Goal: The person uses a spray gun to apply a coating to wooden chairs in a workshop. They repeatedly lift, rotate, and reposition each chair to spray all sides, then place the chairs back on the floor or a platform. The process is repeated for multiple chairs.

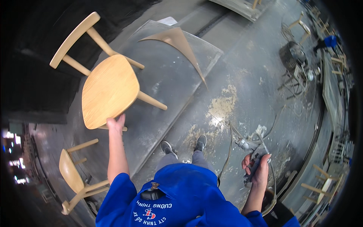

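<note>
A light wooden chair (109,89) with a curved back rail is at the left over a grey flat board, tilted in my view. My left hand (116,122) grips the front edge of its seat, the fingers partly hidden under the rim. At the lower right, my right hand (260,167) is wrapped round a metal spray gun (258,154), held well away from the chair. Hoses (230,151) run from near the gun across the floor.
Another wooden chair (71,172) lies tipped at the lower left. Thin brown sheet (176,38) rests on the grey board (159,90). A dark metal drum (292,56) stands at the far right, near a person in blue (331,41). Pale residue (224,104) spots the floor.
</note>
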`<state>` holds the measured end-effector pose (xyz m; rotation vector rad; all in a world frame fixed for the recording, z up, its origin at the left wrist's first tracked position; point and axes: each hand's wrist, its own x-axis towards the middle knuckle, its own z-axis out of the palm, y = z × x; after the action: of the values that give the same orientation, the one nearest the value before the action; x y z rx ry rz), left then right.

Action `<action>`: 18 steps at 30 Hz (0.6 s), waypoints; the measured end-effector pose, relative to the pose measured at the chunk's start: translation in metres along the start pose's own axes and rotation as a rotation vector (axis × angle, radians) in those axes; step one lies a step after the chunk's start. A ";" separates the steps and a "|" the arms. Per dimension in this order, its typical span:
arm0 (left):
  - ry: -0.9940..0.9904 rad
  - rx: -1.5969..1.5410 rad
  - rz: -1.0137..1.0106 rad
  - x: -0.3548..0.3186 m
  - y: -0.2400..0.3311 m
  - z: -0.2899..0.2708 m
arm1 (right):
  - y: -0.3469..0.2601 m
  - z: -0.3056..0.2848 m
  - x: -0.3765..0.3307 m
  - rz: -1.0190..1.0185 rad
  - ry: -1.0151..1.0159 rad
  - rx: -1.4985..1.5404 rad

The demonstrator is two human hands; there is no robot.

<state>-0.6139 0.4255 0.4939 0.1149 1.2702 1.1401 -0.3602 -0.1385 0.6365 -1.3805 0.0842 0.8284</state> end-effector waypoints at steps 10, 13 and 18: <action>-0.163 1.927 1.159 0.009 0.101 -0.087 | 0.042 0.013 -0.014 0.201 0.226 -0.441; -0.169 2.257 1.108 0.025 0.114 -0.072 | 0.041 0.019 -0.052 0.105 0.239 -0.232; -0.215 2.539 1.258 0.039 0.113 -0.045 | 0.028 0.046 -0.083 -0.211 0.086 -0.107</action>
<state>-0.7225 0.4867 0.5221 2.9748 1.5624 -0.4675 -0.4544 -0.1377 0.6665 -1.4974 -0.0395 0.6041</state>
